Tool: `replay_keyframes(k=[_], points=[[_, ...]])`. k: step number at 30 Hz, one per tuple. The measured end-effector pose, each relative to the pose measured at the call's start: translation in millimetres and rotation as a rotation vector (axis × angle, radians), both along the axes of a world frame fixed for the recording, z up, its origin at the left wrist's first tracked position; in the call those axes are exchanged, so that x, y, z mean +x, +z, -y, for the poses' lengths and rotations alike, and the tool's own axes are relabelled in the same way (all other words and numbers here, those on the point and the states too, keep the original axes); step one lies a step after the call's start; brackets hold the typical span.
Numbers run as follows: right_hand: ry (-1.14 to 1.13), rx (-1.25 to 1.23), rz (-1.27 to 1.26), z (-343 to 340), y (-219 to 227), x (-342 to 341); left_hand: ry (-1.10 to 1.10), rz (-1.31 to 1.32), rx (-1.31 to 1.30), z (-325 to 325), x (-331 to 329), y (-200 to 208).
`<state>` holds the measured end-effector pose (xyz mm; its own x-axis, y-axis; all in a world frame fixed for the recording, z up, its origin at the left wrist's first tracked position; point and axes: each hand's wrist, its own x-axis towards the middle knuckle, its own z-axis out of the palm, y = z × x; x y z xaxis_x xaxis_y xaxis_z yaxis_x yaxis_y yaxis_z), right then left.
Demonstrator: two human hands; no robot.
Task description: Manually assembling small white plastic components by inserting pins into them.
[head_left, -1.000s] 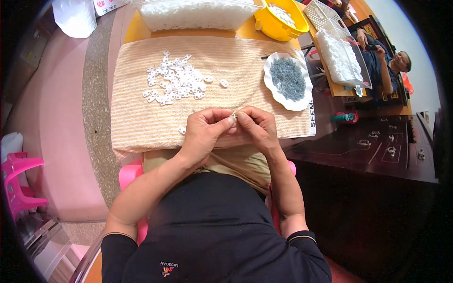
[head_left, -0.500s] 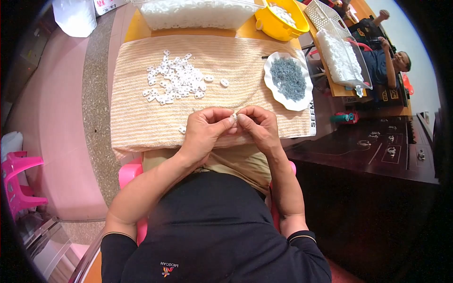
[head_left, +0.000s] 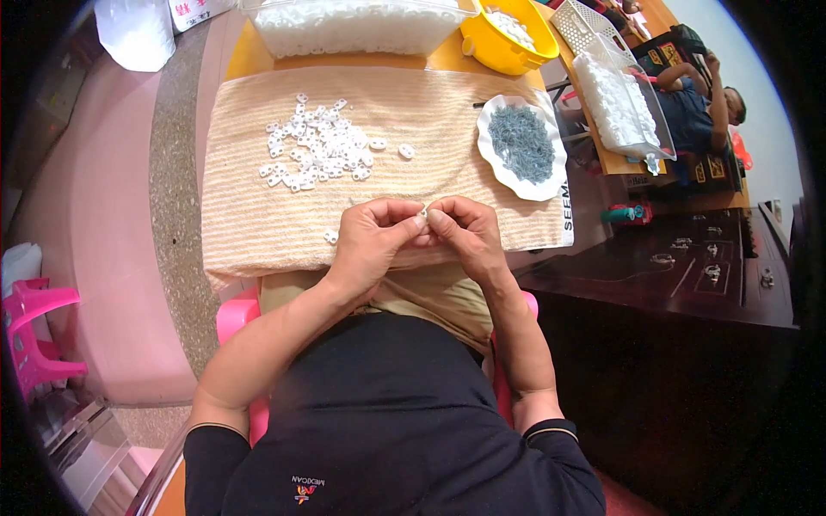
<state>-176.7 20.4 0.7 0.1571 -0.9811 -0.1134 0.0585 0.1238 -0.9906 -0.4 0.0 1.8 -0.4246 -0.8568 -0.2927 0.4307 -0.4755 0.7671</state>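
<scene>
My left hand (head_left: 379,239) and my right hand (head_left: 467,232) meet over the near edge of a striped towel. Between their pinched fingertips is a small white plastic piece (head_left: 423,214), mostly hidden by the fingers. Whether the right fingers also pinch something finer is too small to tell. Beyond my left hand lies a loose pile of white oval two-holed plastic pieces (head_left: 327,146). One stray oval piece (head_left: 406,151) rests right of the pile, and another white piece (head_left: 330,236) is beside my left wrist. To the right, a scalloped white plate (head_left: 541,191) bears many thin grey-blue strips (head_left: 521,142).
At the far edge stand a clear bin (head_left: 361,64) of white pieces and a yellow basin (head_left: 508,60). The striped towel (head_left: 258,232) covers the table. Another clear tub (head_left: 615,103) sits on a table at right, near another person (head_left: 697,107). A dark cabinet (head_left: 654,284) stands at right.
My right hand has shifted slightly left, closer against the left fingertips. The view has moved a little. The person at right has changed arm position.
</scene>
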Motion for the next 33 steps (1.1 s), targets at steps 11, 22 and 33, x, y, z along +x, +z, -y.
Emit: replay_keyframes(k=[11, 22, 33], points=[[-0.024, 0.148, 0.290, 1, -2, -7, 0.001, -0.068, 0.055, 1, 0, 4], [0.014, 0.180, 0.346, 4, 1, -7, -0.005, -0.101, 0.043, 3, 3, 0], [-0.125, 0.013, -0.293, 29, 23, -1, 0.150, -0.135, 0.119, 7, 7, 5]])
